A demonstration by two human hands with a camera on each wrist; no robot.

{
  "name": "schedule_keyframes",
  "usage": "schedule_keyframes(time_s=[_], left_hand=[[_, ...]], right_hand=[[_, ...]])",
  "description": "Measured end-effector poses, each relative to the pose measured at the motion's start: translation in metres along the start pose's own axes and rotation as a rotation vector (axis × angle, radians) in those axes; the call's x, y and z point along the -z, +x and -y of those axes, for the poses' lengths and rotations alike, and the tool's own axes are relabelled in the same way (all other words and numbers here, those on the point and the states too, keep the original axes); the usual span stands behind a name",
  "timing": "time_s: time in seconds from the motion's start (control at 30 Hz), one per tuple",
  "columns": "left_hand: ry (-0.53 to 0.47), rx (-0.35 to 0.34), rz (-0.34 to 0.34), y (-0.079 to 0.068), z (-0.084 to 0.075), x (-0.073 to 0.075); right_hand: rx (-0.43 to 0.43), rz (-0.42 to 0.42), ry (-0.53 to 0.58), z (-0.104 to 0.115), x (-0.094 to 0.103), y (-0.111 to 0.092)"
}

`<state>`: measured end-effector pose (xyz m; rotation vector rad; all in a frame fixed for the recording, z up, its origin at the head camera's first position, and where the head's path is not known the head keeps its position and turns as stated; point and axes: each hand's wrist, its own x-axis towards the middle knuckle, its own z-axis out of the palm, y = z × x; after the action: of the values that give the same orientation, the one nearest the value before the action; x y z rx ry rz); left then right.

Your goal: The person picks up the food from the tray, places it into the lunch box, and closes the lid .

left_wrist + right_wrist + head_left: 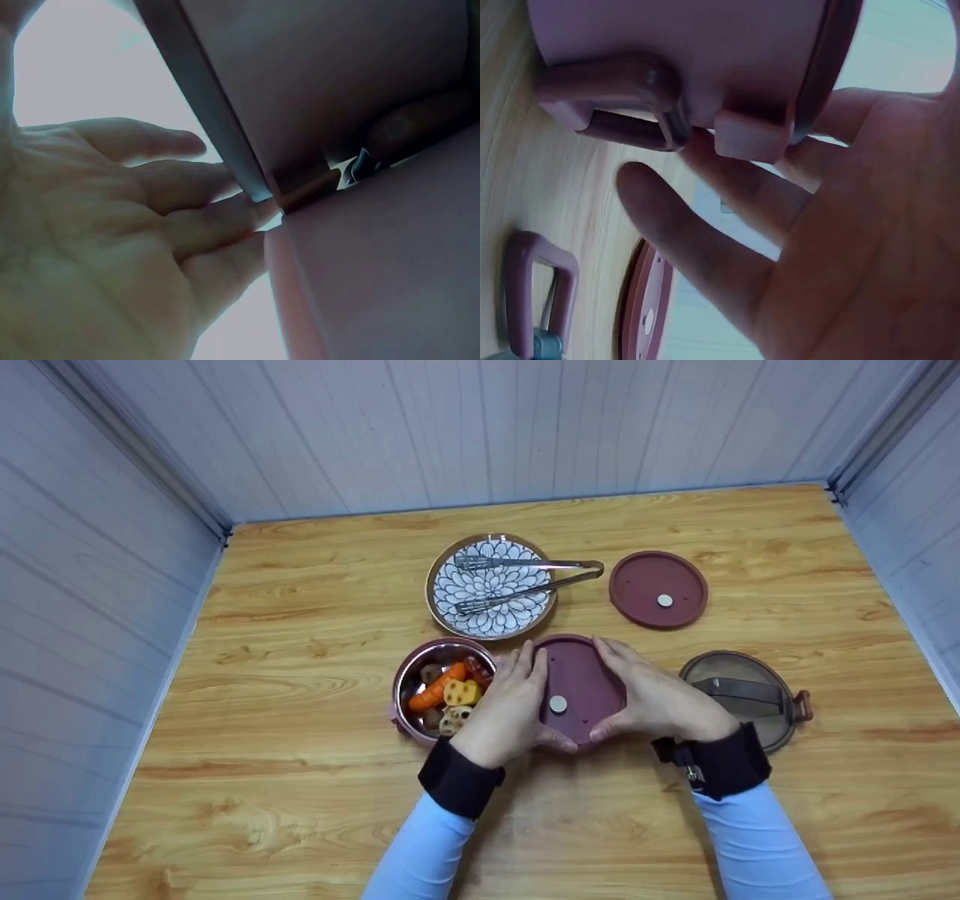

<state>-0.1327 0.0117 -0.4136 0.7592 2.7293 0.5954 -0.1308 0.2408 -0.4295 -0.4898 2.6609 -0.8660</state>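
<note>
Both hands are at a round mauve lid (585, 679) with a pale button, seated on a mauve container (675, 45). My left hand (511, 706) lies along its left rim, fingertips at the far side and thumb near the front. Opposite it, my right hand (656, 690) spans the right rim between thumb and fingers. In the right wrist view, a clasp (615, 86) juts from the container's side, with fingertips beside it. Just left stands a steel-lined bowl (400, 690) holding a carrot (429, 697), a lotus root slice (454, 721) and other food, partly hidden by my left hand.
Metal tongs (555, 563) lie across a patterned plate (491, 619) at the back. A second mauve lid (645, 581) lies right of the plate. Beyond my right wrist is a dark see-through lid (772, 727) with a handle and clasp. Pale panels (480, 435) enclose the table.
</note>
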Motion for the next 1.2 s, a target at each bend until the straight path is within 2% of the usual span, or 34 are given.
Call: schedule_keyframes(time_s=[0.13,0.23,0.37,0.5,0.63,0.77,0.83,0.9,1.0,1.2], left_hand=[[-0.034,0.013,0.032,0.002,-0.001,0.000],[-0.017,0.007,0.046,0.006,-0.003,0.002],[0.067,-0.008,0.048,0.012,-0.010,0.005],[0.191,0.005,0.072,0.016,-0.012,0.010],[0.298,0.001,0.164,0.021,-0.013,0.018],[0.347,-0.041,0.262,0.028,-0.013,0.026],[0.354,-0.053,0.297,0.031,-0.012,0.028],[0.368,-0.056,0.320,0.033,-0.011,0.028],[0.359,-0.045,0.341,0.034,-0.010,0.027],[0.356,-0.024,0.361,0.038,-0.016,0.025]], right_hand=[[-0.037,0.020,-0.021,0.004,0.002,0.000],[-0.052,0.039,-0.077,0.009,0.007,-0.001],[-0.066,0.063,-0.165,0.019,0.014,-0.004],[-0.065,0.101,-0.238,0.024,0.018,0.002],[0.013,0.139,-0.300,0.028,0.019,0.012],[0.132,0.170,-0.366,0.032,0.019,0.018],[0.158,0.195,-0.392,0.034,0.020,0.021],[0.170,0.220,-0.403,0.036,0.019,0.023],[0.143,0.260,-0.364,0.037,0.017,0.026],[0.102,0.272,-0.336,0.036,0.017,0.026]])
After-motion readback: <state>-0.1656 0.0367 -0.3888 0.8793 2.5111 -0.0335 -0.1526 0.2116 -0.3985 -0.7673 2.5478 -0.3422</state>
